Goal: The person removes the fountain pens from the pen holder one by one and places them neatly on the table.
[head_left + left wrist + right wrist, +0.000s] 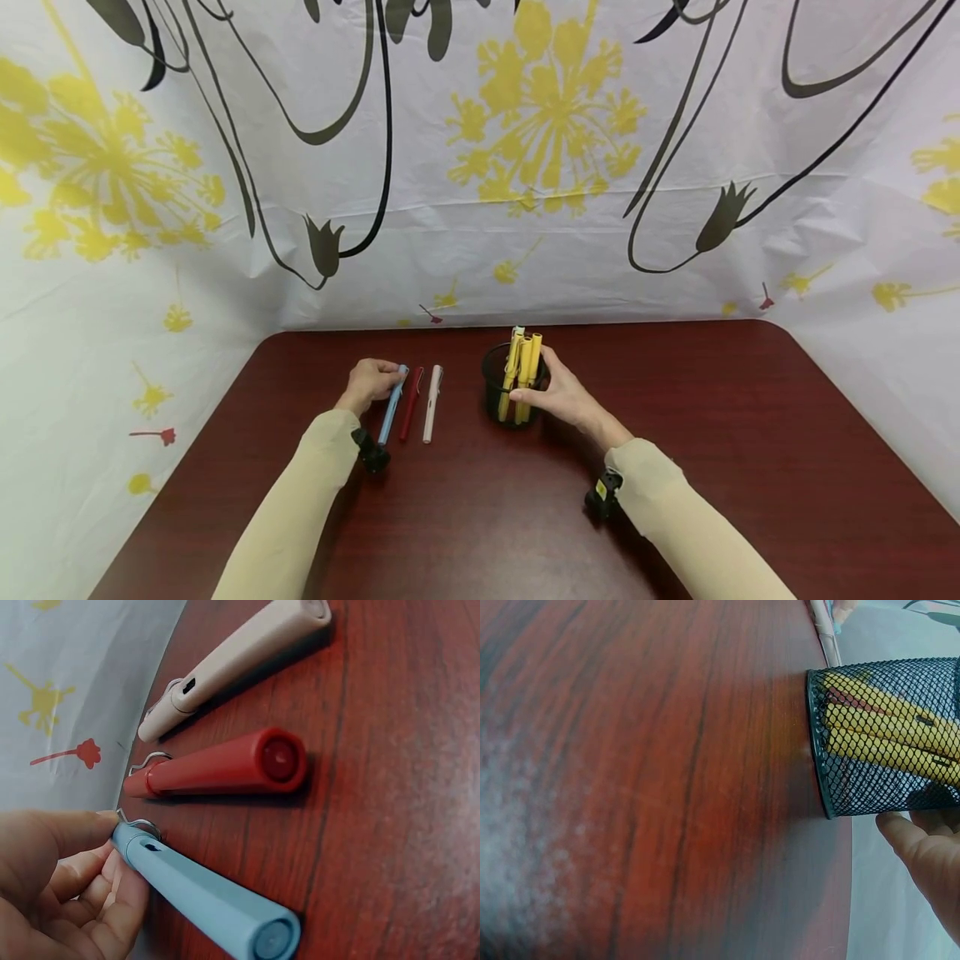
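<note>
My left hand point(371, 383) pinches the clip end of a light blue pen point(392, 410) between thumb and fingers; the pen lies along the table top. Beside it, roughly parallel, lie a red pen point(217, 766) and a pale pinkish-white pen point(251, 654), both untouched. With thumb and fingers around its side, my right hand point(567, 396) holds a black mesh pen cup point(492, 379) that stands upright. Several yellow pens point(523, 367) lean inside the cup, and one top among them looks whitish. In the right wrist view the mesh cup point(855, 796) hides part of the fingers.
The dark red wood-grain table point(480, 517) has rounded far corners. Behind and at both sides hangs a white sheet point(420, 192) printed with yellow flowers and dark stems. Small black cameras point(372, 454) are strapped to both wrists.
</note>
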`<state>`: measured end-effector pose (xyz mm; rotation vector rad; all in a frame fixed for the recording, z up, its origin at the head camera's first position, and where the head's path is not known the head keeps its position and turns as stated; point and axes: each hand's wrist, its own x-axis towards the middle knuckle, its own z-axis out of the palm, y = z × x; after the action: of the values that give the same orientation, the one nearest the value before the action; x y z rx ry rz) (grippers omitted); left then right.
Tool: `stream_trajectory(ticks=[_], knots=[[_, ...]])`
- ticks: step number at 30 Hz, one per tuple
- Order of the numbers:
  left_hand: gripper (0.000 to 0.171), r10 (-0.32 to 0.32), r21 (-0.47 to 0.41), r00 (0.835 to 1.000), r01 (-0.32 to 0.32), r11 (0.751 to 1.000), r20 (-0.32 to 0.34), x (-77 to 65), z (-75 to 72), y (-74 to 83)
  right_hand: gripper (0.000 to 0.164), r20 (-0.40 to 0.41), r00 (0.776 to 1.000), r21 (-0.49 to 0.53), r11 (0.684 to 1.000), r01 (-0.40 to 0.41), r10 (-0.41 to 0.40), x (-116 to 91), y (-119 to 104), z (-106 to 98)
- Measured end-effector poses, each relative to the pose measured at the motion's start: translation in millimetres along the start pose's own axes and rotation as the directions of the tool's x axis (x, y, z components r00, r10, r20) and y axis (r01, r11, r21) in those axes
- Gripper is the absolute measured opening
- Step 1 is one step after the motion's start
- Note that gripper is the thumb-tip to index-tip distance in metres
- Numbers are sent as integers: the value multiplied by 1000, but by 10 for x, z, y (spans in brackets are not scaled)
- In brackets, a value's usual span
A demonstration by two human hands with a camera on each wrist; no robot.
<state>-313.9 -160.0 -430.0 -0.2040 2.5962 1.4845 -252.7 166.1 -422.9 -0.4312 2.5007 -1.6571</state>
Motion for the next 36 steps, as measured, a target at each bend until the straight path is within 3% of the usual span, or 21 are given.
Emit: stream_trajectory(ticks=[7,18,36], knots=[[28,27,75,999,-25,997,-20,8,22,-24,94,-7,1000,-8,1000,7,-7,5,-2,4],[30,13,93,999,-8,996,-51,-31,34,-12,97,-14,999,-33,999,36,-36,16,28,6],[31,1,123,998,6,992,-58,-33,18,-31,96,2,1000,-7,1000,5,-5,1,-11,6]])
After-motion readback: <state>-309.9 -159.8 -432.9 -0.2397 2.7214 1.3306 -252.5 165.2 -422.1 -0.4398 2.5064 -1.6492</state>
